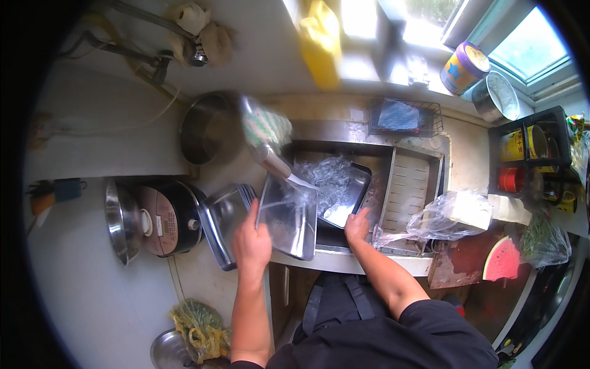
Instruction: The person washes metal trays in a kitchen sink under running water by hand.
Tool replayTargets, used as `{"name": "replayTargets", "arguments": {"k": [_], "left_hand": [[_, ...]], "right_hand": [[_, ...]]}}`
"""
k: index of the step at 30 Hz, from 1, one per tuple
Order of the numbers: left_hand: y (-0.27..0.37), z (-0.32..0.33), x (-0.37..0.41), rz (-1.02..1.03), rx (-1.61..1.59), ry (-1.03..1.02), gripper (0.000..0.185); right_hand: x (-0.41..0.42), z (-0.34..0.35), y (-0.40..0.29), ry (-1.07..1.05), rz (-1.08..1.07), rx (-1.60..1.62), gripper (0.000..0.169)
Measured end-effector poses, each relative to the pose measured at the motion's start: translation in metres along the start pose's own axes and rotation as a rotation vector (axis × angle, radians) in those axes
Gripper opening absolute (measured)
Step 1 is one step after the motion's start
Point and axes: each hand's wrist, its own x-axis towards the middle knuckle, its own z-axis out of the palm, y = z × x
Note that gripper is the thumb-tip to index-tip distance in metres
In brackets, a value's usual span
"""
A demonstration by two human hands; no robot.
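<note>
My left hand (252, 243) grips the edge of a rectangular stainless steel tray (295, 235), tilted beside the tap. Water runs from the faucet (273, 162), whose neck has a striped cloth wrapped around it, and splashes between the trays. My right hand (358, 226) holds the near corner of a second metal tray (362, 182) in the sink (378, 161). Splashing water covers much of that tray's inside. To the left of my left hand, a stack of similar steel trays (221, 230) stands on the counter.
A slotted drainer (410, 198) fills the sink's right side, with a plastic bag (438, 217) over its corner. Left are a rice cooker (161, 219), a metal basin (120, 226) and a deep pot (203, 133). A watermelon slice (502, 260) lies on a board (454, 263) at right.
</note>
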Motion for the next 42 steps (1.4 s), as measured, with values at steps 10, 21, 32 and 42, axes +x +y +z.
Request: {"name": "replayTargets", "arguments": {"k": [10,21,32,42], "left_hand": [[0.006,-0.067,-0.023,0.053,0.208,0.228,0.06],[-0.02,-0.08,-0.034,0.09,0.183,0.327,0.051],[-0.06,-0.079,-0.044,0.043,0.058,0.333,0.048],[-0.064,-0.071,-0.063,0.03,0.023,0.395,0.051]], "right_hand": [[-0.005,0.004,-0.022,-0.749,0.473,0.833,0.025],[-0.027,-0.061,-0.055,-1.081,0.488,0.942,0.027],[-0.043,-0.101,-0.046,-1.186,0.398,0.946,0.026],[-0.104,-0.157,-0.068,-1.232,0.024,0.78,0.048]]}}
